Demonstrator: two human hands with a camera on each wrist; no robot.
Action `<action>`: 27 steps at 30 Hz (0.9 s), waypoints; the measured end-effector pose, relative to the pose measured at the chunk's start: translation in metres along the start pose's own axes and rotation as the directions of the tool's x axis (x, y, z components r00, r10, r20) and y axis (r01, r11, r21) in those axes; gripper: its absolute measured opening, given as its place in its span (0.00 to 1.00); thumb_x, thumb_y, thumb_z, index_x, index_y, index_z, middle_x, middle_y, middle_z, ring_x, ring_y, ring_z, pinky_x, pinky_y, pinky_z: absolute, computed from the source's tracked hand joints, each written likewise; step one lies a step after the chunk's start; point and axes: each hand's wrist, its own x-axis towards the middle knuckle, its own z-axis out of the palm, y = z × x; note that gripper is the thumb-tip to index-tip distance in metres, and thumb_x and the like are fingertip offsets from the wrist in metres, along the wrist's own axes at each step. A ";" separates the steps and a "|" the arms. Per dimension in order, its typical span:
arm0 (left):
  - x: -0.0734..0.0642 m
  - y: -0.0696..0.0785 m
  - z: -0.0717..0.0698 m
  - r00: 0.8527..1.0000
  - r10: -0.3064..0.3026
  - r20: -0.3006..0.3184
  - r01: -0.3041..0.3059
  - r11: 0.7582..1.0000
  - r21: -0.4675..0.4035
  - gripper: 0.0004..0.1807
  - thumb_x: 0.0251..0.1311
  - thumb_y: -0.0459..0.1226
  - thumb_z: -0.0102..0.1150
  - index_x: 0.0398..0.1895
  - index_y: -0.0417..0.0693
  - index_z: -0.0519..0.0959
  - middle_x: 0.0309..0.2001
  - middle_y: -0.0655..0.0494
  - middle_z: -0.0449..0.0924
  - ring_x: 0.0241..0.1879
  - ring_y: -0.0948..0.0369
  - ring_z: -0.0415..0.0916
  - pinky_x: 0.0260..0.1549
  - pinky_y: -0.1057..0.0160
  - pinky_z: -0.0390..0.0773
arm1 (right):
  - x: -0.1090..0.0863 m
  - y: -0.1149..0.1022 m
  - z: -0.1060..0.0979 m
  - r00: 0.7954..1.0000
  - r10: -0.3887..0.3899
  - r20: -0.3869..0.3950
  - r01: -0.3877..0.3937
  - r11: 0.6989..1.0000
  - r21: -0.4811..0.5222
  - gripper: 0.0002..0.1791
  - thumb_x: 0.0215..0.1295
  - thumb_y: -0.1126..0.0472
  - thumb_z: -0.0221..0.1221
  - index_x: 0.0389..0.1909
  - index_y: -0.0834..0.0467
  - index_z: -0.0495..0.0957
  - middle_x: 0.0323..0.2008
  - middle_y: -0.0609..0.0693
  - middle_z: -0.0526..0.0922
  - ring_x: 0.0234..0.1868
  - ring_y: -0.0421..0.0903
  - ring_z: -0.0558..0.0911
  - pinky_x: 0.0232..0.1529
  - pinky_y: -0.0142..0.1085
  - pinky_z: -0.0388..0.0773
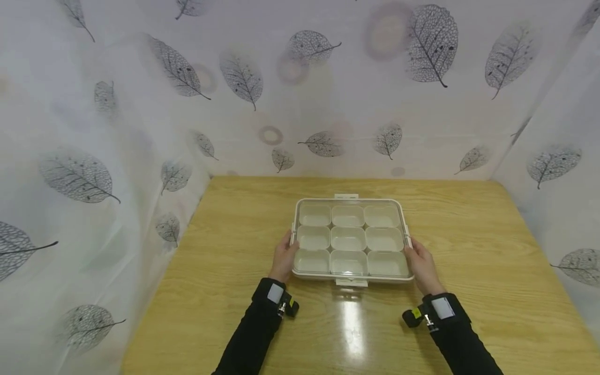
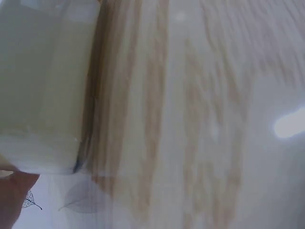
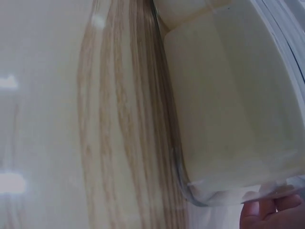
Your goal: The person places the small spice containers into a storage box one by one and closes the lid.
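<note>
A rectangular clear storage box (image 1: 349, 240) with a pale rim holds small off-white cups in three rows of three. White clips stick out at its front and back edges. My left hand (image 1: 283, 259) grips its left side, thumb at the rim. On the right side my right hand (image 1: 424, 266) holds it the same way. The left wrist view has the box's wall (image 2: 43, 86) close up at left, with part of the left hand (image 2: 16, 195) below. In the right wrist view, fingertips (image 3: 255, 212) touch the underside of the box's end.
The box is over the middle of a wooden table (image 1: 234, 219). Leaf-patterned curtains (image 1: 309, 104) enclose the table's back and both sides. A bright light reflection lies on the tabletop in front of the box. Each wrist wears a black strap with a small camera.
</note>
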 end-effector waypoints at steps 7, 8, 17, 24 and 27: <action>0.000 0.004 -0.001 0.999 0.037 -0.022 -0.033 0.985 0.172 0.28 0.63 0.35 0.43 0.66 0.39 0.51 0.65 0.43 0.52 0.62 0.50 0.54 0.58 0.53 0.57 | -0.001 -0.005 0.001 0.999 0.036 0.022 -0.037 0.999 0.014 0.30 0.70 0.56 0.32 0.65 0.68 0.38 0.65 0.65 0.45 0.65 0.56 0.48 0.63 0.48 0.48; -0.001 0.005 -0.001 0.997 0.067 -0.027 -0.059 0.971 0.232 0.29 0.63 0.36 0.44 0.65 0.39 0.51 0.65 0.42 0.51 0.62 0.50 0.52 0.59 0.52 0.56 | -0.001 -0.005 0.000 0.999 0.045 0.023 -0.045 0.999 0.011 0.30 0.70 0.55 0.32 0.65 0.68 0.38 0.65 0.66 0.45 0.65 0.57 0.48 0.63 0.48 0.47; -0.038 0.039 0.008 0.876 0.415 0.247 -0.464 0.585 0.665 0.26 0.60 0.38 0.49 0.57 0.29 0.61 0.63 0.34 0.51 0.63 0.45 0.47 0.60 0.49 0.52 | -0.019 -0.022 -0.018 0.984 -0.171 -0.056 0.144 0.935 -0.323 0.28 0.69 0.54 0.35 0.61 0.72 0.52 0.58 0.72 0.56 0.59 0.65 0.55 0.55 0.58 0.57; -0.048 0.034 0.040 0.683 0.404 0.609 -0.722 0.248 0.646 0.28 0.58 0.44 0.52 0.56 0.33 0.66 0.62 0.37 0.55 0.63 0.46 0.48 0.59 0.50 0.54 | -0.012 -0.066 -0.008 0.869 -0.488 0.081 0.467 0.756 -0.459 0.18 0.63 0.65 0.49 0.49 0.74 0.67 0.51 0.70 0.65 0.52 0.64 0.64 0.48 0.57 0.65; -0.049 0.033 0.052 0.638 0.308 0.706 -0.765 0.150 0.626 0.31 0.59 0.49 0.50 0.58 0.36 0.64 0.64 0.41 0.53 0.64 0.50 0.46 0.58 0.49 0.55 | -0.002 -0.080 0.004 0.820 -0.546 0.171 0.547 0.662 -0.512 0.19 0.59 0.66 0.54 0.48 0.74 0.68 0.50 0.70 0.67 0.52 0.64 0.64 0.49 0.57 0.63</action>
